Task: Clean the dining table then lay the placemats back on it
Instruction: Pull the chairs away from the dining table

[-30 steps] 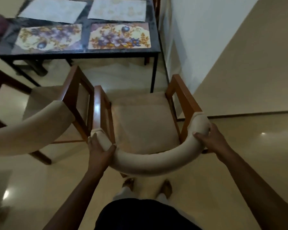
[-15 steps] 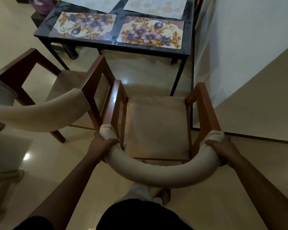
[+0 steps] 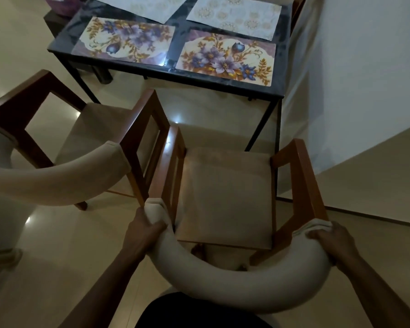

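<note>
The dark glass-topped dining table [image 3: 175,41] stands ahead, beside the wall. Two flowered placemats [image 3: 225,59] [image 3: 126,40] lie along its near edge, and two pale patterned placemats [image 3: 234,16] [image 3: 140,4] lie behind them. In front of me is a wooden chair [image 3: 227,192] with a beige seat and a curved padded backrest. My left hand [image 3: 143,230] grips the backrest's left end. My right hand [image 3: 329,242] grips its right end.
A second matching chair [image 3: 85,147] stands just left of the held one, their armrests almost touching. The white wall [image 3: 365,67] runs close along the right. A dark stool [image 3: 57,22] with something purple on it sits beyond the table's left corner. Glossy floor tiles lie below.
The chair and table have come nearer in view and shifted right, and my view has turned. Both hands keep the same grip on the backrest.
</note>
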A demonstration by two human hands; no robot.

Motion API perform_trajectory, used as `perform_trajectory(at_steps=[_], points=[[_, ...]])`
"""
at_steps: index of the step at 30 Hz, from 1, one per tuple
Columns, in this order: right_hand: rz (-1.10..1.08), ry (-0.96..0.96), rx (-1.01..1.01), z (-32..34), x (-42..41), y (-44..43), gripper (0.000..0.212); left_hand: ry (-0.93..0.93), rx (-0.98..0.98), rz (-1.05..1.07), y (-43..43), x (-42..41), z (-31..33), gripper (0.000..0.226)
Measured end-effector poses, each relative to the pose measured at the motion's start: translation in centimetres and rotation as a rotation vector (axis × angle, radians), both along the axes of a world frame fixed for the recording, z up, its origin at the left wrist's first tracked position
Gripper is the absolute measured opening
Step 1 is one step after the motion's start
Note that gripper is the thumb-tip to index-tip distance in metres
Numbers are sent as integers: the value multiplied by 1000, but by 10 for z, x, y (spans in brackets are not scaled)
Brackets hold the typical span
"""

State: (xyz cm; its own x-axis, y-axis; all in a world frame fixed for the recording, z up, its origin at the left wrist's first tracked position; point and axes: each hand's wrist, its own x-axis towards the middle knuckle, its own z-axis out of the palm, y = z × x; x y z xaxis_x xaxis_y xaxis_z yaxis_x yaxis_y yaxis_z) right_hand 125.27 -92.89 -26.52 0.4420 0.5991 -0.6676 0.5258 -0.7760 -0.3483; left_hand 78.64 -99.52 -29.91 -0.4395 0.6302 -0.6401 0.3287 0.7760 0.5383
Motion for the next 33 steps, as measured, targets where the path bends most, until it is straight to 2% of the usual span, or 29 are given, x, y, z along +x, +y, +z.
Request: perform_trajectory(at_steps=[4,6,9,13,17,19,22,25,33], points=[[-45,-29,-3,-8,-26,16,37,40,52,-17,19,-22,2,74],[-111,-181,-22,-5,-49,32,24,48,57,-18,36,-30,5,75],[-167,-336,-72,-4,-79,55,21,46,86,-22,56,-45,7,75],[-204,-249,-32,-3,-88,75,14,54,113,-65,85,-60,12,80],[-118,-36,50,3,-78,83,13,55,129,-64,110,-70,10,67],[-104,-55,69,-1,-82,92,12,56,117,-73,121,-76,8,69],[-162,-140,6,0,-91,105,28,70,112,-84,134,-82,6,66],[-86,-4,46,1,-87,103,48,87,102,-90,140,-85,2,67],[-47,20,95,-3,-82,100,50,52,103,-89,143,-93,5,69]])
